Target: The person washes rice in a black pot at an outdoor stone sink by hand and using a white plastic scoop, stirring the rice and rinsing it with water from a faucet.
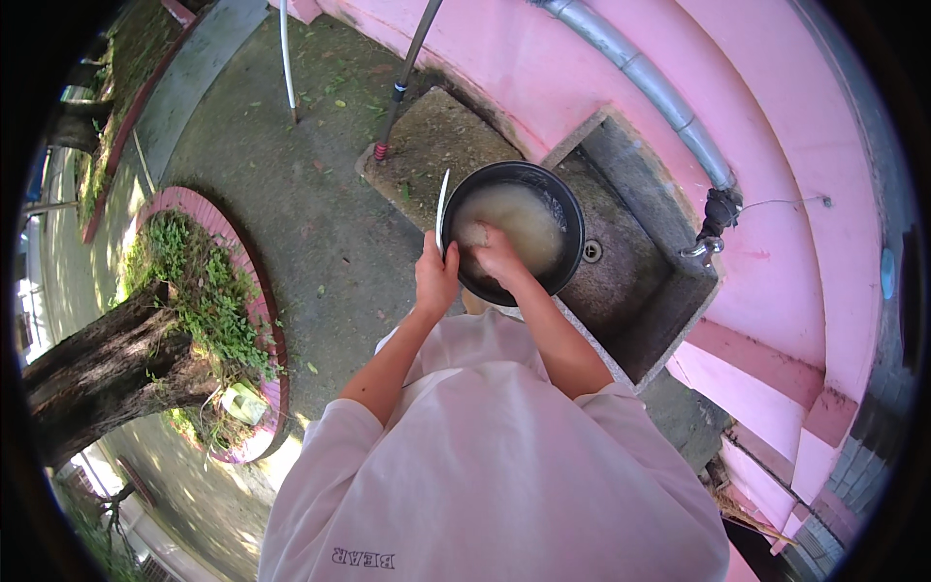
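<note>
A round black pot (573,200) holds cloudy, whitish water (520,218), with a paler mass near its left side that could be grains. My left hand (436,280) is at the pot's left rim, shut on a thin white plate or lid (442,207) seen nearly edge-on and standing upright beside the pot. My right hand (498,254) reaches over the near rim into the pot. Its fingers are curled and partly under the murky water, so whether they grip anything is hidden. The pot is over the stone sink's left part, near its basin.
A stone sink basin (618,291) with a round drain (593,251) lies right of the pot. Above it, a metal tap (702,249) hangs from a wrapped pipe on the pink wall (771,291). A grey pole (398,91) rises behind the slab (444,131). Left stands a tree planter (273,327).
</note>
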A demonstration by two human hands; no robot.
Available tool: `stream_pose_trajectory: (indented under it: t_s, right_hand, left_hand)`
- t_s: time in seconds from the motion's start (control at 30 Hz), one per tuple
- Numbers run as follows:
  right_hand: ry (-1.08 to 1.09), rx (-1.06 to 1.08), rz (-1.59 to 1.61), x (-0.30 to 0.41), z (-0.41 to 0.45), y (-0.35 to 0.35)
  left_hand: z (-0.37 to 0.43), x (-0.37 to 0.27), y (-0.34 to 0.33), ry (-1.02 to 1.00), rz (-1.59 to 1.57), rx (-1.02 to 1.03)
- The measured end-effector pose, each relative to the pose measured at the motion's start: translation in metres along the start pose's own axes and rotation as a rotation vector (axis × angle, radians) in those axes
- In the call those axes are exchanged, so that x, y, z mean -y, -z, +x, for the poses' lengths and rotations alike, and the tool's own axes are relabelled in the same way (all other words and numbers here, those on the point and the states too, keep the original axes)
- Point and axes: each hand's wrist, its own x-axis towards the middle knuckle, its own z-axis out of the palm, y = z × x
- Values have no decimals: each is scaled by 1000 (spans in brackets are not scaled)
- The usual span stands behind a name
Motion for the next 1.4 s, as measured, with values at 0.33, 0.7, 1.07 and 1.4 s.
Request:
stream_pose_trajectory:
  t_s: [0.33,0.7,1.07,1.4]
  right_hand:
    - [432,-357,-1061,22,-10,76]
    - [-192,94,-470,3,-17,46]
    - [-202,-81,458,1,11,10]
    - [218,-458,-684,1,-1,74]
  left_hand:
    - [0,-9,4,34,-26,40]
    - [0,-7,4,29,-30,48]
    - [0,-4,4,15,-8,55]
    - [0,-7,0,11,-38,42]
